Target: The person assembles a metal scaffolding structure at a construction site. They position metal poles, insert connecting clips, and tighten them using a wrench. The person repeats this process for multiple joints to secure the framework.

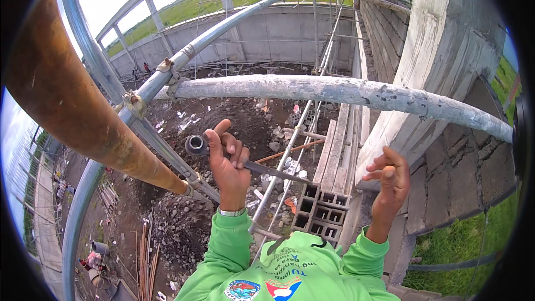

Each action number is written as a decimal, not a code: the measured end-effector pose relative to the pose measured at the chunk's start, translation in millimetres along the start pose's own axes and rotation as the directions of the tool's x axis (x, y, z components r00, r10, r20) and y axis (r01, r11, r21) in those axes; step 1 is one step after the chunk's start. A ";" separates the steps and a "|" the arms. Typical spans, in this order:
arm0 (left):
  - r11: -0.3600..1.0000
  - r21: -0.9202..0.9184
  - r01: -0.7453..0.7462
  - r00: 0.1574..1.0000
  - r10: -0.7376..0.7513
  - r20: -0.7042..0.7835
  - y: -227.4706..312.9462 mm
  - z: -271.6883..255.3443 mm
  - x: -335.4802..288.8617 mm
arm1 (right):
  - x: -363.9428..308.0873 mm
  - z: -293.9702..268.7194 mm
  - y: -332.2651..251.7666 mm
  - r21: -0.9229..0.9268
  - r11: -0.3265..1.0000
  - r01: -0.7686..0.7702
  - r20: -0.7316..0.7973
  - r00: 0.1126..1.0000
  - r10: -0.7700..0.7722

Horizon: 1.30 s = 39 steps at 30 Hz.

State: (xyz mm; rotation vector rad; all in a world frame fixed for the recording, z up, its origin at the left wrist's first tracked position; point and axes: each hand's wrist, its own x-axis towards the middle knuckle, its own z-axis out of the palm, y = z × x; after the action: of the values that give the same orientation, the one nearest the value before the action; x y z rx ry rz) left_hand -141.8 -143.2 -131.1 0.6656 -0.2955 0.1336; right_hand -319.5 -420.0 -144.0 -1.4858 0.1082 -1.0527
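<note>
My left hand (pixel 231 161) is closed around a dark metal socket wrench (pixel 273 171) in front of my chest. The round socket head points left past my thumb. Its long handle tapers away to the right over the hollow concrete blocks (pixel 321 212). To the right, my right hand (pixel 388 184) is raised with nothing in it. Those fingers are apart and loosely bent, close to the pale concrete column (pixel 409 78). Above both hands runs a whitish scaffold pipe (pixel 301 89), joined by clamps (pixel 167 72) to a grey pipe at the left.
A thick rusty pipe (pixel 83 95) slants down on the left, with a curved grey pipe (pixel 78 228) below it. Wooden planks (pixel 332 153) and a ladder-like metal frame (pixel 283 173) stand ahead. Far below lies rubble-strewn ground (pixel 178 234). A block wall (pixel 462 173) rises at right.
</note>
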 end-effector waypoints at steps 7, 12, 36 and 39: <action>0.792 0.494 -0.359 0.757 0.556 -0.342 26.2 -48.3 100.5 | 105.1 -127.6 -6.8 0.150 0.975 0.164 -0.508 0.859 -0.066; 0.703 0.606 -0.371 0.704 0.639 -0.310 26.6 -65.3 153.4 | 173.9 -129.0 -8.2 0.237 0.950 0.202 -0.529 0.847 -0.048; 0.936 0.304 -0.178 0.923 0.266 -0.278 40.6 -147.3 265.5 | 218.6 -79.2 -17.6 0.625 0.642 0.443 -0.643 0.759 0.103; 0.939 0.290 -0.186 0.902 0.281 -0.329 41.6 -161.4 281.5 | 220.8 -77.3 -21.6 0.638 0.635 0.435 -0.649 0.748 0.139</action>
State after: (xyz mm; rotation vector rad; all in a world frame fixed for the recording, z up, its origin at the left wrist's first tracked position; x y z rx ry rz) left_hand 153.2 -2.0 -139.5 0.8401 0.0053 0.5304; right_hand -252.2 -609.1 -21.8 -0.2871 0.0041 -1.4932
